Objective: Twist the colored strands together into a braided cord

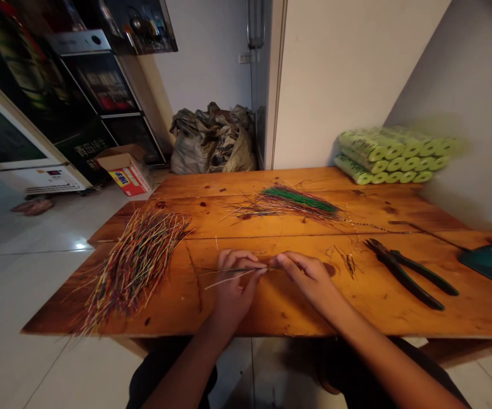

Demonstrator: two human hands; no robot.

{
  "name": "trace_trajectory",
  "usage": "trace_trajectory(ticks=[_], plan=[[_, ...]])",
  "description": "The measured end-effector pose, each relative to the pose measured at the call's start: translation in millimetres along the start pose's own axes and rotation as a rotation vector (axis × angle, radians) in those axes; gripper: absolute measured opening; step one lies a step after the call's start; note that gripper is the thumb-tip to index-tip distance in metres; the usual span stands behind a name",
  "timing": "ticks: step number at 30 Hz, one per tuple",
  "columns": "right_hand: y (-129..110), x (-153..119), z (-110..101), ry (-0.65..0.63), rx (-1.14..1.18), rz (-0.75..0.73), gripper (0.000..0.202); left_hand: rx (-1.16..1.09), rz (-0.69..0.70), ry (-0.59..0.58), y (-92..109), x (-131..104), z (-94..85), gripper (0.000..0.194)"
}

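Thin wires (222, 280) lie between the fingers and thumb of my left hand (237, 278), their loose ends sticking out to the left. Close beside it, my right hand (308, 276) pinches the other end of the wires near the table's middle. A large pile of multicoloured wires (137, 261) spreads over the left of the wooden table (246, 221). Beyond my hands lies a bundle of green and reddish wires (299, 201). Short wire scraps (349, 262) are right of my right hand, and dark-handled pliers (412, 272) rest farther right with their handles apart.
Stacked green-wrapped rolls (393, 156) stand at the back right. A teal object (491, 266) with a thin rod is at the right edge. Behind the table are grey sacks (212, 139), and an open cardboard box (129, 170) sits on the floor at the left.
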State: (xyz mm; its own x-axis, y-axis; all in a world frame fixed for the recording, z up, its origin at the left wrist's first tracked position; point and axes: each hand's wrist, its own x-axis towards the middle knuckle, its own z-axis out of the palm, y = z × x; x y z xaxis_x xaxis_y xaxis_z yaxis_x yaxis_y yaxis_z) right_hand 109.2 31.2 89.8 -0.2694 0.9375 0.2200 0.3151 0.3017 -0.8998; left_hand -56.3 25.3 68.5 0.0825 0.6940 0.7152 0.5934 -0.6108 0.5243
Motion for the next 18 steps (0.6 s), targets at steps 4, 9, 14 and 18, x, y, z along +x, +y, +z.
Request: trace_trajectory(ticks=[4,9,14,18], plan=[[5.7,4.5,-1.5,-0.120,0.014,0.080,0.038,0.052,0.071,-0.036,4.3,1.1,-1.7,0.007],[7.0,4.1,-3.0,-0.162,0.086,0.115,0.034,0.069,0.070,-0.060,5.4,0.5,-2.8,0.006],[5.8,3.3,-3.3,-0.167,0.161,0.102,0.026,0.048,0.081,-0.035,6.0,1.0,-3.4,0.004],[3.2,3.5,-3.9,-0.159,0.202,0.099,0.020,-0.016,0.040,-0.021,7.0,0.7,-2.6,0.004]])
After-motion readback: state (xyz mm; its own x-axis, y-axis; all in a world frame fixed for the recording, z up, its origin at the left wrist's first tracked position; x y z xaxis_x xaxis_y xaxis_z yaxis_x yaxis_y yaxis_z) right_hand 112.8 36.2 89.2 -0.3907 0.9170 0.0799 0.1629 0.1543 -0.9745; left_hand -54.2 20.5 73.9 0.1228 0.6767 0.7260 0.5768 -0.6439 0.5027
